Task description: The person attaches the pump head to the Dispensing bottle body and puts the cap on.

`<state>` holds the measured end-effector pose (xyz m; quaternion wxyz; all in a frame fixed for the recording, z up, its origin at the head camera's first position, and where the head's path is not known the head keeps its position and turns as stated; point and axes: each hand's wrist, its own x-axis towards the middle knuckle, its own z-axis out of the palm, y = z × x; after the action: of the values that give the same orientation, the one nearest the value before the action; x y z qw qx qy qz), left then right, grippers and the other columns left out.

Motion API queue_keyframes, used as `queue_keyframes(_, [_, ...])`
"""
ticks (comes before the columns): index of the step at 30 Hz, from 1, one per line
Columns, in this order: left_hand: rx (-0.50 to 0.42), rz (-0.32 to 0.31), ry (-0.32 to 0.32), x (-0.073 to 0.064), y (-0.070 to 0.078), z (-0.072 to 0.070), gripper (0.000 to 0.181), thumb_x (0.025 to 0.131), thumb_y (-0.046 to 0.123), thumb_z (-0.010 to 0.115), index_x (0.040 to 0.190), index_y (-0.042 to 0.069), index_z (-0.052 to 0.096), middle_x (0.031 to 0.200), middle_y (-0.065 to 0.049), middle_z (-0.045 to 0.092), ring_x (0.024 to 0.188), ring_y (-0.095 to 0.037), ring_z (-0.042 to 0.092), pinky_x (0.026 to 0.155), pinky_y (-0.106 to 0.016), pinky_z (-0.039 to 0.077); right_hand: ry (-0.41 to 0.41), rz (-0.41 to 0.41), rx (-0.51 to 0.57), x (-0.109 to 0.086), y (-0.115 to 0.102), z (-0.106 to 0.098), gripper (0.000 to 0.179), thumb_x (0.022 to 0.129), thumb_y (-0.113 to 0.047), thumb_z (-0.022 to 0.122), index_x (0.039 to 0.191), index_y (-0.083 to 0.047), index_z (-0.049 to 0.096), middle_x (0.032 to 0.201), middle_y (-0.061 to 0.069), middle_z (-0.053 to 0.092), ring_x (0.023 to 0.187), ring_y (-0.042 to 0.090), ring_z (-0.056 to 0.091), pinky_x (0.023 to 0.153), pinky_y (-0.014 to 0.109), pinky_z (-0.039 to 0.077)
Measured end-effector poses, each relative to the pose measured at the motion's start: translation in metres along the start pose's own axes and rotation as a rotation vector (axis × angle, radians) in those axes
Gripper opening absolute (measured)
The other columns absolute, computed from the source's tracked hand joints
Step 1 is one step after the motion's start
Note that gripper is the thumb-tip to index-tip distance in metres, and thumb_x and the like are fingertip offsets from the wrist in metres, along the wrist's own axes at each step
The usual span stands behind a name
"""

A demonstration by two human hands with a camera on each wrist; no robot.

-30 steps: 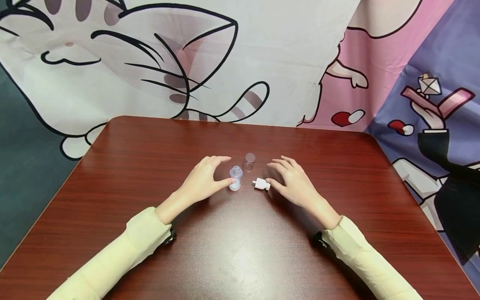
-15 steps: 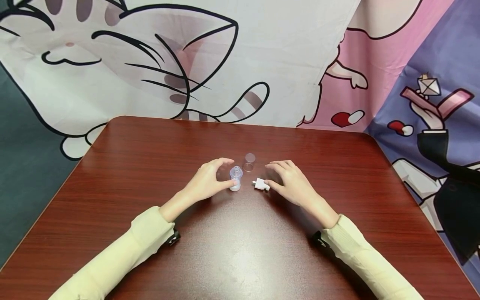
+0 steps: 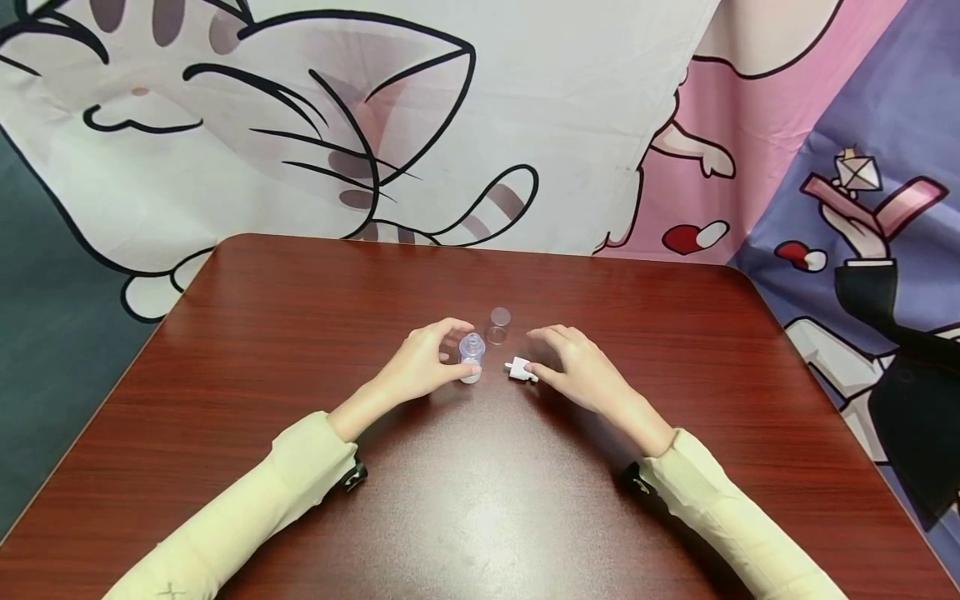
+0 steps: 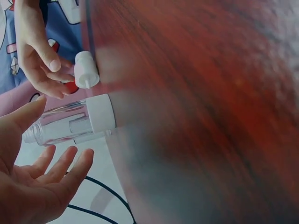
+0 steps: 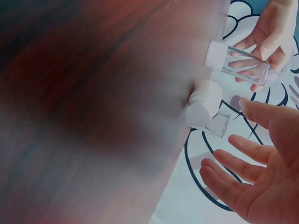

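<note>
A clear bottle with a white base [image 3: 471, 343] stands upright near the middle of the table. My left hand [image 3: 418, 365] is beside it, thumb on the near side and fingers on the far side. In the left wrist view those spread fingers show a gap around the bottle [image 4: 100, 113]. Just right of it lies a small white pump head [image 3: 517, 368] on its side. My right hand [image 3: 588, 375] hovers close over that piece, thumb overlapping its right end. From the right wrist, the fingers look relaxed and hold nothing, with the pump head [image 5: 205, 102] beyond them.
A clear cylindrical cap [image 3: 498, 325] stands behind the bottle and pump head, between the two hands. The brown wooden table [image 3: 315, 308] ends at a far edge, with a printed cartoon cloth [image 3: 570, 108] hanging behind it.
My left hand has moved slightly right, its fingers and thumb closing in around the bottle. My right hand has shifted a little left over the pump head, fingers bending more. The objects stay put.
</note>
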<state>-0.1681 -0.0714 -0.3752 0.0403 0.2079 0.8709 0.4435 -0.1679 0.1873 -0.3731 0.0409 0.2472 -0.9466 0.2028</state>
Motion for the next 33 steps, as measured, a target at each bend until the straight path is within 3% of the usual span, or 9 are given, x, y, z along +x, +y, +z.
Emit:
queue_keyframes(8, [-0.046, 0.019, -0.005, 0.0039, -0.0037, 0.0015, 0.059, 0.077, 0.013, 0.080, 0.128, 0.000, 0.052, 0.116, -0.015, 0.064, 0.107, -0.027, 0.064, 0.088, -0.034, 0.058, -0.032, -0.011, 0.012, 0.0022, 0.0002, 0.0012, 0.044, 0.087, -0.028, 0.070, 0.125, -0.009, 0.059, 0.123, 0.009, 0.062, 0.117, 0.028, 0.057, 0.098, 0.048, 0.048])
queue_keyframes(21, [-0.154, -0.016, -0.050, 0.0090, -0.0068, 0.0052, 0.060, 0.077, 0.007, 0.080, 0.129, -0.001, 0.051, 0.114, -0.018, 0.063, 0.103, -0.028, 0.065, 0.086, -0.034, 0.058, -0.072, -0.008, 0.038, 0.0062, -0.0023, 0.0028, 0.045, 0.085, -0.025, 0.073, 0.125, -0.009, 0.060, 0.122, 0.009, 0.064, 0.113, 0.027, 0.059, 0.095, 0.046, 0.050])
queue_keyframes(33, [-0.180, -0.029, -0.047, 0.0094, -0.0053, 0.0063, 0.055, 0.077, 0.004, 0.079, 0.124, -0.003, 0.051, 0.110, -0.019, 0.062, 0.099, -0.028, 0.066, 0.085, -0.034, 0.058, -0.081, -0.029, 0.079, 0.0077, -0.0013, 0.0062, 0.044, 0.081, -0.020, 0.077, 0.121, -0.006, 0.062, 0.118, 0.009, 0.067, 0.108, 0.026, 0.062, 0.091, 0.043, 0.052])
